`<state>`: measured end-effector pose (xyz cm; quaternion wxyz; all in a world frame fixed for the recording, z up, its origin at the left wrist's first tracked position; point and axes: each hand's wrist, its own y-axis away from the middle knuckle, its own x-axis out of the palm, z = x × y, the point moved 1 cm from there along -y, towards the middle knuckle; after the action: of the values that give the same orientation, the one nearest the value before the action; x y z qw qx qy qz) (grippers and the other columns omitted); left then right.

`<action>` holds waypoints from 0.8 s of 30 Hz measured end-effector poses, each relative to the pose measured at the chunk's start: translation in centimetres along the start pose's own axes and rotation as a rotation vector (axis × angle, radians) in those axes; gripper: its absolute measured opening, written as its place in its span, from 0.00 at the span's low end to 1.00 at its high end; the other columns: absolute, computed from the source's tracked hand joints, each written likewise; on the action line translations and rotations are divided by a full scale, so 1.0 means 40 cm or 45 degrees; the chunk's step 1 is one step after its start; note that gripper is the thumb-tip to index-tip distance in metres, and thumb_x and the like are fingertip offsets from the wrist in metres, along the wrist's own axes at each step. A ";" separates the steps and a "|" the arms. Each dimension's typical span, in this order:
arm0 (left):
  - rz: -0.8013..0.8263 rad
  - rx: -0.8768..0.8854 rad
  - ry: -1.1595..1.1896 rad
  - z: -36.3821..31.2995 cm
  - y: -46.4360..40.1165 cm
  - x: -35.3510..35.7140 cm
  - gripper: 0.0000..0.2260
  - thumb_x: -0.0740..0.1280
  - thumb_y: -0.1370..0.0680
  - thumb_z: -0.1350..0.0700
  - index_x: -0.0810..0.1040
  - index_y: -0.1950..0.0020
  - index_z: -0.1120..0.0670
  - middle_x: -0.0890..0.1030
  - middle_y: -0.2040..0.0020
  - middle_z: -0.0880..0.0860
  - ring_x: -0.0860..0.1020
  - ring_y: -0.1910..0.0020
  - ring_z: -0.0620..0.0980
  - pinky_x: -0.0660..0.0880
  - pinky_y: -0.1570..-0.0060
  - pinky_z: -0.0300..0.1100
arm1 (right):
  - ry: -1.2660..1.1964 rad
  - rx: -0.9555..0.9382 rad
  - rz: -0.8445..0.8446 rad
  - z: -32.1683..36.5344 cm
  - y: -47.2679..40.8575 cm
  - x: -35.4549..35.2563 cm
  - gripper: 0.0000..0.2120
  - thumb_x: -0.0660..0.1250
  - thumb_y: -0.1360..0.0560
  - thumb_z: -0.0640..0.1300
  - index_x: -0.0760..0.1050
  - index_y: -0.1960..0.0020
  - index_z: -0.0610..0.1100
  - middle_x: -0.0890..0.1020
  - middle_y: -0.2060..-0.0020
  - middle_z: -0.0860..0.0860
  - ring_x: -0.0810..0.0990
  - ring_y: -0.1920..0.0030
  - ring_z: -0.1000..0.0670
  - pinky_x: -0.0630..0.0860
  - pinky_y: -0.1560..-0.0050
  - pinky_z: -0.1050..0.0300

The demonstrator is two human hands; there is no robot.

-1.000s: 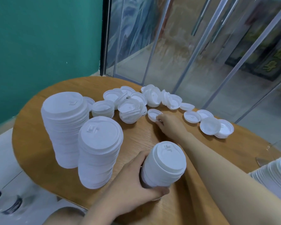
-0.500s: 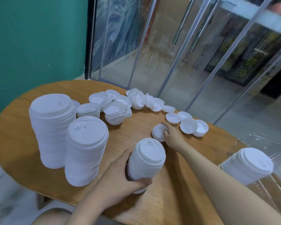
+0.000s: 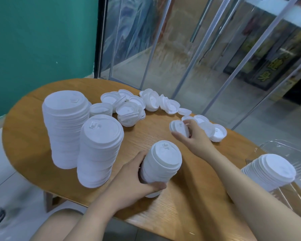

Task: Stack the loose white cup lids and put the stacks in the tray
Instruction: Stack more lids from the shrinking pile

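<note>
The right hand (image 3: 192, 136) has lifted one loose white plastic cup lid (image 3: 179, 128) off the round wooden table (image 3: 146, 136), pinched and ready to cap the short white lid stack (image 3: 161, 165) gripped by the left hand (image 3: 134, 180).

Round wooden table (image 3: 33, 129) bears lid stacks (image 3: 64, 129), loose lids (image 3: 129, 110), clear tray (image 3: 285, 150).

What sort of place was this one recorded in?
Probably a cafe or drinks shop front: stacks of white cup lids on a round wooden table beside glass doors facing a walkway.
</note>
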<state>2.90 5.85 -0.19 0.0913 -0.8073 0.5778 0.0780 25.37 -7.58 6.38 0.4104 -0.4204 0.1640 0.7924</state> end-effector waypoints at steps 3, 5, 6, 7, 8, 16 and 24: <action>0.000 -0.003 0.014 0.002 0.001 0.000 0.33 0.84 0.33 0.47 0.73 0.33 0.35 0.80 0.40 0.34 0.77 0.40 0.33 0.73 0.44 0.34 | -0.176 -0.157 0.111 0.082 0.069 -0.057 0.30 0.72 0.32 0.70 0.72 0.36 0.59 0.82 0.44 0.59 0.81 0.42 0.56 0.78 0.43 0.56; 0.001 -0.006 0.030 0.003 0.000 0.000 0.33 0.84 0.33 0.48 0.73 0.33 0.35 0.81 0.40 0.35 0.78 0.41 0.35 0.74 0.44 0.36 | -0.187 -0.258 0.237 0.127 0.123 -0.076 0.30 0.73 0.32 0.68 0.72 0.33 0.60 0.81 0.41 0.63 0.79 0.37 0.57 0.76 0.37 0.59; 0.007 -0.007 0.040 0.004 0.000 -0.001 0.34 0.84 0.33 0.48 0.72 0.33 0.35 0.81 0.40 0.35 0.79 0.40 0.36 0.75 0.43 0.38 | -0.162 -0.301 0.294 0.144 0.146 -0.079 0.30 0.73 0.31 0.66 0.72 0.32 0.59 0.80 0.39 0.64 0.78 0.35 0.59 0.75 0.35 0.62; 0.016 -0.006 0.052 0.004 0.000 -0.001 0.34 0.84 0.33 0.49 0.72 0.32 0.35 0.81 0.39 0.36 0.79 0.40 0.36 0.76 0.41 0.41 | -0.136 -0.335 0.338 0.155 0.163 -0.081 0.31 0.73 0.30 0.65 0.72 0.31 0.58 0.79 0.38 0.65 0.77 0.33 0.59 0.74 0.34 0.63; 0.024 -0.002 0.060 0.005 0.000 -0.002 0.34 0.84 0.33 0.49 0.72 0.32 0.36 0.81 0.39 0.36 0.79 0.39 0.37 0.76 0.40 0.43 | -0.122 -0.354 0.366 0.164 0.176 -0.080 0.30 0.74 0.29 0.63 0.72 0.30 0.57 0.79 0.37 0.65 0.76 0.33 0.60 0.73 0.34 0.64; 0.057 0.001 0.056 0.004 0.002 -0.009 0.34 0.83 0.32 0.49 0.71 0.31 0.34 0.81 0.38 0.37 0.79 0.39 0.38 0.77 0.38 0.47 | 0.075 -0.418 0.448 0.169 0.198 -0.045 0.35 0.79 0.29 0.59 0.69 0.26 0.60 0.75 0.32 0.64 0.71 0.28 0.57 0.71 0.29 0.55; 0.058 -0.019 0.036 0.004 0.002 -0.011 0.33 0.83 0.32 0.50 0.72 0.33 0.34 0.81 0.40 0.35 0.78 0.41 0.35 0.76 0.42 0.39 | 0.040 -0.402 0.476 0.166 0.200 -0.034 0.34 0.78 0.27 0.57 0.67 0.26 0.61 0.74 0.31 0.64 0.70 0.27 0.58 0.71 0.29 0.54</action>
<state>2.69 6.28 -0.22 0.0751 -0.7956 0.5967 0.0729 15.95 -9.14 10.73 0.1833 -0.4540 0.1192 0.8638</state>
